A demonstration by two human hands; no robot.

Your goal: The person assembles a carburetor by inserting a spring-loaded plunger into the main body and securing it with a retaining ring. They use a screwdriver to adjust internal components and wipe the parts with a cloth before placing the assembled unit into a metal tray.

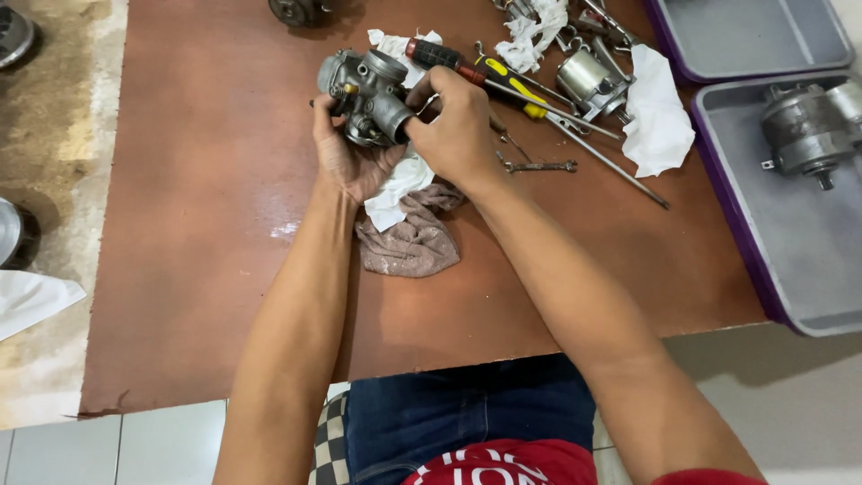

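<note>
My left hand (346,157) cups a grey metal carburettor (366,94) from below, over a brown board (206,251). My right hand (458,126) grips the carburettor's right side, fingers curled on its round throat. Under the hands lie a white paper tissue (395,189) and a crumpled brownish rag (413,241). Just behind the right hand are two screwdrivers, one with a red-and-black handle (435,56) and one with a yellow-and-black handle (507,79).
A small spanner (539,166), a long metal rod (611,166), a metal part (588,79) and white tissues (660,112) lie to the right. Two grey trays with purple rims (790,251) stand at the far right; one holds a motor part (808,130).
</note>
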